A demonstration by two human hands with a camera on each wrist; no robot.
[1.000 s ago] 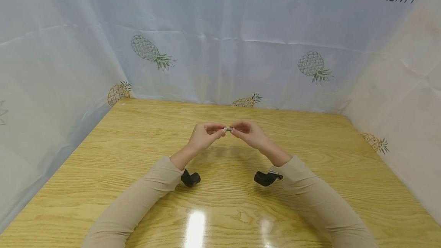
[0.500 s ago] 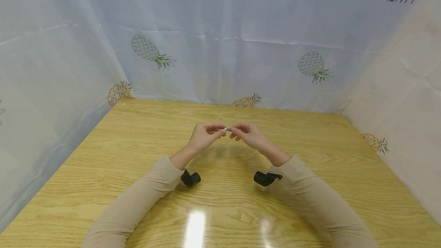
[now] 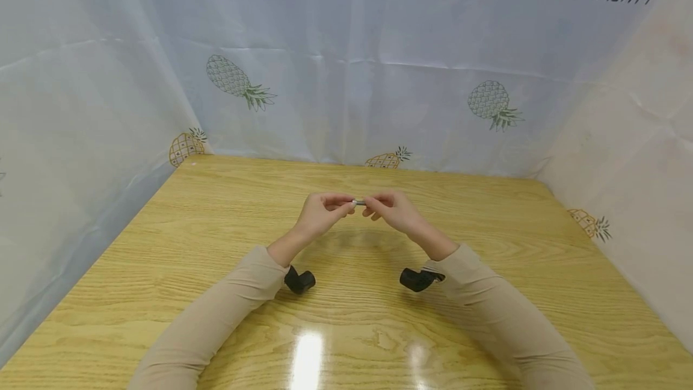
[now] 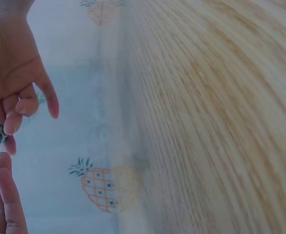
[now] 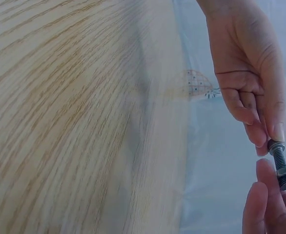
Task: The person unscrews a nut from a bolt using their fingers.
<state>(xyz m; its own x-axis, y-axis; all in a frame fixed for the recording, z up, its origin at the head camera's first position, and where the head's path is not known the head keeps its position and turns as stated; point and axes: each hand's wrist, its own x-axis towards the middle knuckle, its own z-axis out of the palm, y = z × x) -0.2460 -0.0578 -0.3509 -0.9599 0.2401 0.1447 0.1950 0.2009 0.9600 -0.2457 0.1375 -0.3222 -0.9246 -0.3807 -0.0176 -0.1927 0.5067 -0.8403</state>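
A pale fabric (image 3: 346,17) encloses the scene at left, right and along the far side, printed with green and orange pineapples and, at far right, mirrored lettering reading "PINEAPPLE". Before it spreads the wood-grain surface (image 3: 243,197), its far edge running along the fabric, with a bright streak of reflected light at the near side. A left sleeve (image 3: 216,312) and a right sleeve (image 3: 509,315), both beige, reach in from the near corners. Beyond them, the left hand (image 3: 323,212) and right hand (image 3: 397,210) meet above the middle of the surface. A curved black piece shows beside each cuff, one left (image 3: 300,281), one right (image 3: 417,280).

Between the hands a metal bolt (image 5: 279,158) lies roughly level, raised off the surface. The right fingers pinch its head; the left fingers hold the nut (image 5: 282,171) on its shank. From the head view the bolt is only a small grey bar; the right wrist view shows its threads, with the tip past the nut, and the left wrist view shows threaded shank between nut and right fingertips.
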